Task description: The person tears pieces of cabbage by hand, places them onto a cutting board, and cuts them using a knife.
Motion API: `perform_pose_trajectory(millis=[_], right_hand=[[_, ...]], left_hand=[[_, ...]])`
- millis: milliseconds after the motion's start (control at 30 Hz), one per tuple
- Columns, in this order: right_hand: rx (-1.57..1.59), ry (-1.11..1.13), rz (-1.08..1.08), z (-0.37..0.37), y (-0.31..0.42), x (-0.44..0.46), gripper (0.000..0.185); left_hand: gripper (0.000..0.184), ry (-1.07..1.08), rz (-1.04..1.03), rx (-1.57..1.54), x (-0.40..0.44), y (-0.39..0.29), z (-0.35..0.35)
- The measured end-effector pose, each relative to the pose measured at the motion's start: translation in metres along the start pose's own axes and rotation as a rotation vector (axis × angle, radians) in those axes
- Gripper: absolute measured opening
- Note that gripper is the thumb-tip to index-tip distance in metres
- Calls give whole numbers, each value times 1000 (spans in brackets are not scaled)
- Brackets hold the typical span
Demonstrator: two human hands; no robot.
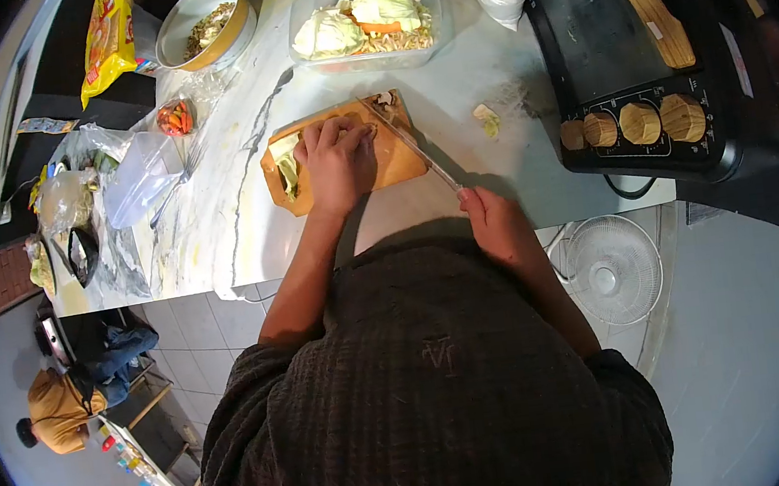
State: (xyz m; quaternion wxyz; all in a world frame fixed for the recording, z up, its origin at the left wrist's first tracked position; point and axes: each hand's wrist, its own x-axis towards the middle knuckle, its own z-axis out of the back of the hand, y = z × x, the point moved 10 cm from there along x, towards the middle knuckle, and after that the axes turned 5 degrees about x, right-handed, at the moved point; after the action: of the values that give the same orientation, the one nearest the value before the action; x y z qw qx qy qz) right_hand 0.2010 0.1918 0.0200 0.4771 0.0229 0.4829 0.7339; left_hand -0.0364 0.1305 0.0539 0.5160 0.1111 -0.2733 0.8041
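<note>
A wooden cutting board (387, 169) lies on the counter in front of me. My left hand (335, 158) presses down on it with curled fingers, and what is under them is mostly hidden. My right hand (498, 220) is closed around the handle of a knife (412, 144), whose blade slants across the board's right part, just right of my left fingers. Small brownish-white cut pieces (384, 101) sit by the blade's tip. A pale green cabbage piece (286, 164) rests on the board's left side. Beyond the board stands a clear plastic container (370, 60) with cabbage and shredded food.
An electric griddle (608, 21) with wooden knobs stands at right. Cabbage scraps (488, 119) lie beside the board. At left are a bowl (243, 26), a bag of chillies (175, 118), a yellow packet (107, 40) and a plastic tub (143, 179). A person (61, 410) is in the background.
</note>
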Motion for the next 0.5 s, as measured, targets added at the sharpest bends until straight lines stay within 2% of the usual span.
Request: perform_pose_trajectory(millis=[167, 233, 500], right_hand=[[-10, -17, -35, 5, 4, 3, 38], [-37, -66, 41, 8, 5, 5, 38], [-74, -29, 34, -1, 6, 6, 40]], left_hand=[[16, 25, 1, -21, 1, -1, 8], [17, 40, 19, -26, 1, 2, 8], [15, 103, 41, -26, 1, 5, 2]])
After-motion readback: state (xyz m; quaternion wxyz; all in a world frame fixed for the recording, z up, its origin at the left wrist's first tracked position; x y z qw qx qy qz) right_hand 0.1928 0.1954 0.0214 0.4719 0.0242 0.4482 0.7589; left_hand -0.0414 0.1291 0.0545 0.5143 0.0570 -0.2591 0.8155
